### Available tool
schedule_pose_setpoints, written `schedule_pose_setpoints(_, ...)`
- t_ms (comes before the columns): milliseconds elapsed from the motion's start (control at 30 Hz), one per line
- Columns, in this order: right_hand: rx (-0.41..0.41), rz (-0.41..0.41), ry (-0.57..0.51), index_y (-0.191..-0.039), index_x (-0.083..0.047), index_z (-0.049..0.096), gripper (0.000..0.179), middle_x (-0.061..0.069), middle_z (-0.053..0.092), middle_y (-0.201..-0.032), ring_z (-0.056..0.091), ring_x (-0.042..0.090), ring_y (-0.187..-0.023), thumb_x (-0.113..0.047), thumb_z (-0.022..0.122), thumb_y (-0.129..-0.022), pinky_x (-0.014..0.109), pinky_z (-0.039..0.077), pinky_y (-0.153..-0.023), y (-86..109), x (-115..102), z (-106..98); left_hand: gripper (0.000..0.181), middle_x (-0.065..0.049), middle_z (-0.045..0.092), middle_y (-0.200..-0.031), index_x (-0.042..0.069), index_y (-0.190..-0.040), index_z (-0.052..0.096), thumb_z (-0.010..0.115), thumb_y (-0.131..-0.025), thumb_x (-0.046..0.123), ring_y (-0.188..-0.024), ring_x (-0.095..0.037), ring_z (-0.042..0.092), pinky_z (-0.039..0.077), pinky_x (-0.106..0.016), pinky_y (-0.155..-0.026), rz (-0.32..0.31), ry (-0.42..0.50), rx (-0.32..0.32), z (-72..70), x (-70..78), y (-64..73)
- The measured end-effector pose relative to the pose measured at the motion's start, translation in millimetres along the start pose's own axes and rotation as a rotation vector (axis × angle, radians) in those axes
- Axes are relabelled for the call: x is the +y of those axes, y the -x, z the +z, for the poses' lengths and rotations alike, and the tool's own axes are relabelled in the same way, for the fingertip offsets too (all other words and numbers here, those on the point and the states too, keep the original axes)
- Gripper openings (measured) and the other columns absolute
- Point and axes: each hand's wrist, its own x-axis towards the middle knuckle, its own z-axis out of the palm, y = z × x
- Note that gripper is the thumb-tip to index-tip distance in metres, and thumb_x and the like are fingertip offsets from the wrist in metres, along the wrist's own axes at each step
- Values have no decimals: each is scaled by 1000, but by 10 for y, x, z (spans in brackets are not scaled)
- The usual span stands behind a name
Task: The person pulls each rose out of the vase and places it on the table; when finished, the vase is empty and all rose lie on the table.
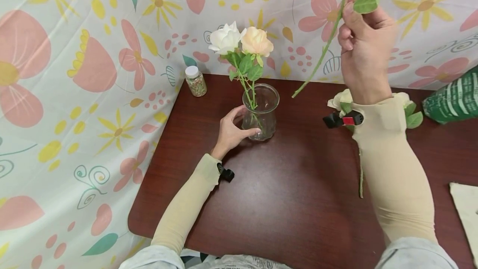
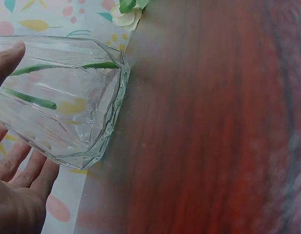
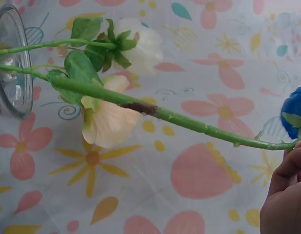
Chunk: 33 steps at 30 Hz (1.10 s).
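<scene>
On the table, my left hand [image 1: 228, 135] holds a clear glass vase [image 1: 269, 124], thumb on the near side and fingers round the far side. A white rose [image 1: 225, 39] and a peach rose [image 1: 257, 41] stand in it, leaning left, and the left wrist view shows their stem ends [image 2: 38, 100] inside the glass. Up at the right, my right hand [image 1: 367, 49] pinches a flower's green stem [image 1: 325, 51] near its leaves. That stem slants down towards the vase, its lower end right of the rim. A blue bloom [image 3: 294, 113] shows beside the fingers in the right wrist view.
A small white-capped jar [image 1: 196, 82] stands at the back left. Beneath my right forearm lies a cream flower [image 1: 341, 99], partly hidden. At the right are a green patterned object [image 1: 453, 99] and a cream cloth [image 1: 464, 211]. A floral sheet [image 1: 112, 136] hangs behind and left.
</scene>
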Motion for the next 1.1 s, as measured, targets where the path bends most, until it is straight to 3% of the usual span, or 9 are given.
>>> schedule_pose_setpoints(233, 106, 56, 52, -100, 20, 73, 7, 17, 70, -78, 48, 15, -46, 21, 69, -94, 15, 22, -39, 32, -123, -270, 83, -17, 71, -142, 4, -148, 63, 102, -76, 17, -135, -32, 68, 59, -34, -118, 16, -9, 6, 3, -9, 2)
schedule_pose_setpoints(500, 220, 135, 100, -78, 19, 70, 15, 20, 73, -86, 48, 17, -53, 24, 68, -93, 18, 27, -41, 110, -144, -781, 84, -16, 71, -143, 5, -148, 64, 103, -75, 17, -136, -31, 68, 58, -33, -118, 7, -7, 8, 9, -3, 2)
schedule_pose_setpoints(833, 295, 255, 197, -82, 14, 77, 19, 15, 76, -89, 56, 13, -56, 22, 66, -95, 15, 39, -41, 395, -4, -1526, 84, -16, 70, -144, 5, -149, 63, 102, -76, 17, -137, -32, 68, 58, -36, -119, 16, -16, 0, 0, -3, -4)
schedule_pose_setpoints(1100, 349, 355, 258, -87, 9, 79, 15, 12, 80, -85, 60, 12, -56, 20, 70, -94, 17, 45, -42, 587, 120, -1962, 83, -16, 70, -145, 6, -150, 63, 101, -77, 18, -136, -32, 68, 58, -37, -119, 18, -9, 1, -6, 0, -6)
